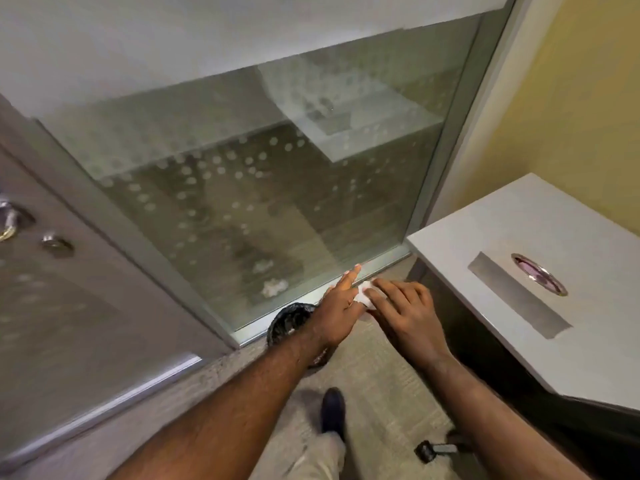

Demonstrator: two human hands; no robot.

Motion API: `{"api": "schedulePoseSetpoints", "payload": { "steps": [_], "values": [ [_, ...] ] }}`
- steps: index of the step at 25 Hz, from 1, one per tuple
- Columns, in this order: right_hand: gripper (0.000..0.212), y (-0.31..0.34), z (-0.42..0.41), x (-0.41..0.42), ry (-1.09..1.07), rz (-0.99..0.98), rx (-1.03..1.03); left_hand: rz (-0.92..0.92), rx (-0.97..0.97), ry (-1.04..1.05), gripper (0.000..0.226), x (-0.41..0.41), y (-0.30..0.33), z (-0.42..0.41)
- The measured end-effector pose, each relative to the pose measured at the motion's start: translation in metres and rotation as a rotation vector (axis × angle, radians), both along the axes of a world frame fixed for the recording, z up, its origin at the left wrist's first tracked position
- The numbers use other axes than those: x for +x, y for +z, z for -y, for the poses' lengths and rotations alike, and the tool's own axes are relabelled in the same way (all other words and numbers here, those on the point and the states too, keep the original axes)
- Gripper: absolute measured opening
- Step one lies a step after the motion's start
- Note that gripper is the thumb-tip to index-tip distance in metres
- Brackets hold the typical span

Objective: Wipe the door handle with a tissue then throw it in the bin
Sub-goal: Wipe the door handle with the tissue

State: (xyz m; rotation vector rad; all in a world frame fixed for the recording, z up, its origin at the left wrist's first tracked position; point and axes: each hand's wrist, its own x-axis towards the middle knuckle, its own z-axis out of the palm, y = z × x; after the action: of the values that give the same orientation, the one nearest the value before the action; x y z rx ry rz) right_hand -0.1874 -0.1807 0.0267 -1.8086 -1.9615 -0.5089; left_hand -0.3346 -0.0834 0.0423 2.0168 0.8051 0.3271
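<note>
A white tissue (pixel 364 295) is pinched between my two hands in front of the glass wall. My left hand (pixel 337 308) grips it with the forefinger pointing out; my right hand (pixel 403 311) covers it from the right, fingers curled on it. Right below my left wrist stands a small round bin (pixel 289 320) with a black liner, partly hidden by my forearm. The metal door handle (pixel 8 220) shows at the far left edge on the grey door, with a round lock (pixel 57 244) beside it.
A white counter (pixel 519 244) with a round metal grommet (pixel 539 273) stands at the right over a dark base. A frosted, dotted glass panel (pixel 259 188) fills the middle. My shoe (pixel 333 412) and a chair caster (pixel 427 451) are on the carpet.
</note>
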Motion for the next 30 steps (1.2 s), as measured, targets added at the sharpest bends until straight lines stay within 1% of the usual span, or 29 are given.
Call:
{"api": "schedulePoseSetpoints", "payload": {
  "steps": [2,5,7,8,9,11,12,14,17,20,23,25,27,30],
  "values": [
    [0.035,-0.002,0.004,-0.038,0.069,-0.041,0.045,-0.014,-0.023,0.057,0.035,-0.044,0.001,0.014],
    [0.027,0.006,-0.004,-0.09,0.214,-0.077,0.095,-0.102,0.022,0.157,0.048,-0.116,0.013,0.028],
    [0.026,0.016,-0.016,-0.127,0.306,-0.15,0.131,-0.123,0.073,0.235,0.055,-0.171,0.021,0.032],
    [0.027,0.021,-0.023,-0.146,0.348,-0.188,0.139,-0.123,0.092,0.276,0.056,-0.199,0.023,0.034],
    [0.029,0.026,-0.031,-0.168,0.391,-0.216,0.135,-0.125,0.115,0.328,0.055,-0.229,0.027,0.035],
    [0.044,0.036,-0.046,-0.211,0.455,-0.25,0.104,-0.142,0.162,0.435,0.055,-0.285,0.036,0.034],
    [0.046,0.042,-0.054,-0.232,0.487,-0.241,0.098,-0.157,0.184,0.486,0.058,-0.313,0.04,0.031],
    [0.038,0.05,-0.073,-0.278,0.545,-0.184,0.134,-0.178,0.218,0.564,0.063,-0.374,0.047,0.025],
    [0.035,0.062,-0.104,-0.342,0.57,-0.162,0.211,-0.198,0.278,0.637,0.069,-0.464,0.061,0.008],
    [0.031,0.08,-0.135,-0.403,0.572,-0.166,0.289,-0.298,0.43,0.664,0.078,-0.546,0.081,-0.017],
    [0.025,0.105,-0.161,-0.448,0.538,-0.179,0.337,-0.453,0.615,0.686,0.089,-0.601,0.108,-0.051],
    [0.018,0.119,-0.18,-0.468,0.53,-0.16,0.374,-0.586,0.73,0.668,0.088,-0.624,0.125,-0.078],
    [0.021,0.131,-0.201,-0.477,0.522,-0.163,0.39,-0.696,0.831,0.635,0.083,-0.636,0.137,-0.106],
    [0.032,0.141,-0.233,-0.481,0.524,-0.189,0.446,-0.723,0.951,0.597,0.081,-0.643,0.147,-0.141]
  ]
}}
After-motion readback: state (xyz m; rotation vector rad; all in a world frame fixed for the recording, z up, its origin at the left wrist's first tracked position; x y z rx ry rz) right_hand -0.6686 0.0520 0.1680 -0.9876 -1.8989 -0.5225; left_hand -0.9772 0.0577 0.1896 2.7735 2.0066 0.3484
